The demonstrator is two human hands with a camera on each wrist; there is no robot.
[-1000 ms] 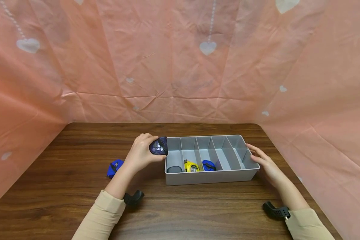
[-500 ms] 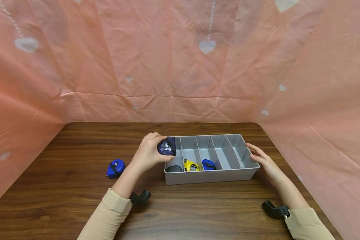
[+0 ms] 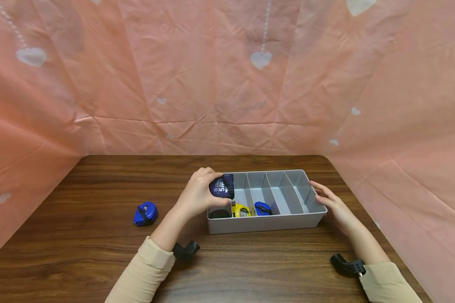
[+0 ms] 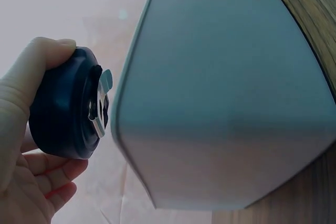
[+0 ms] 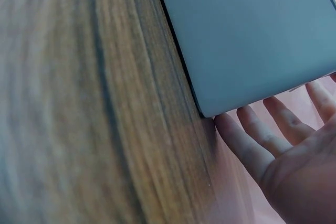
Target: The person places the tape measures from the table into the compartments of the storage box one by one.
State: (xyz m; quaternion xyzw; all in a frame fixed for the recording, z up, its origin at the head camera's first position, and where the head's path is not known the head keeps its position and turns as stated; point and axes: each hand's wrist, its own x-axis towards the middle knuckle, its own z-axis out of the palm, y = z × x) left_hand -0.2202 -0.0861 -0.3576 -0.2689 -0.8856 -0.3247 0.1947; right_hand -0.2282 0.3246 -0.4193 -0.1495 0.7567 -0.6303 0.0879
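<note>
My left hand (image 3: 199, 193) pinches a dark navy tape measure (image 3: 220, 186) marked "5m" between thumb and fingers. It hangs above the left end of a grey divided box (image 3: 267, 224); in the left wrist view the tape measure (image 4: 58, 108) is just off the box's rim. My right hand (image 3: 335, 208) touches the box's right end, its fingers fairly straight against the wall (image 5: 252, 35) in the right wrist view. Inside the box, a dark rounded item (image 3: 220, 214) lies in the leftmost compartment, a yellow tape measure (image 3: 242, 211) in the second, a blue one (image 3: 263, 209) in the third.
Another blue tape measure (image 3: 145, 213) lies on the brown wooden table (image 3: 265, 269), left of the box. Pink curtain (image 3: 212, 84) hangs behind and along both sides of the table. Black brackets (image 3: 187, 251) are worn on both wrists.
My left hand has carried the navy tape measure rightward, from beside the box's left edge to over its left compartments. My right hand has stayed at the right end.
</note>
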